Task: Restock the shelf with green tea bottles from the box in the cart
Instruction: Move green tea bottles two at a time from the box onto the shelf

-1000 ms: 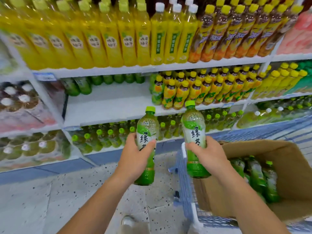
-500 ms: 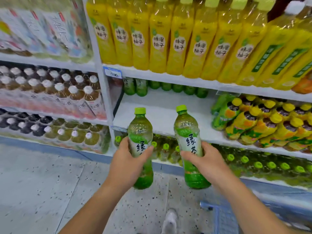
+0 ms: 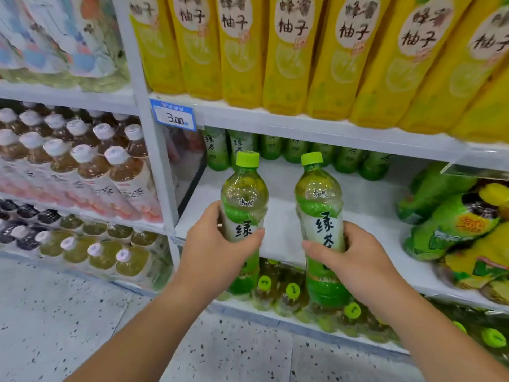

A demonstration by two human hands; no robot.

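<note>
My left hand (image 3: 213, 252) grips one green tea bottle (image 3: 243, 199) around its label, held upright. My right hand (image 3: 355, 260) grips a second green tea bottle (image 3: 319, 199), also upright, a little to the right. Both bottles have light green caps and hover just in front of the white middle shelf (image 3: 366, 208), whose front is bare. A row of matching green tea bottles (image 3: 297, 150) stands at the back of that shelf. The box and cart are out of view.
Yellow citrus drink bottles (image 3: 292, 51) fill the shelf above, with a blue 3.00 price tag (image 3: 173, 118) on its edge. Green and yellow bottles (image 3: 451, 224) crowd the middle shelf's right side. White-capped tea bottles (image 3: 82, 161) fill the left bay. More green-capped bottles (image 3: 292, 290) sit below.
The view has closed in on the shelf and shifted left. Both hands have carried their bottles up and forward, close to the middle shelf's front edge.
</note>
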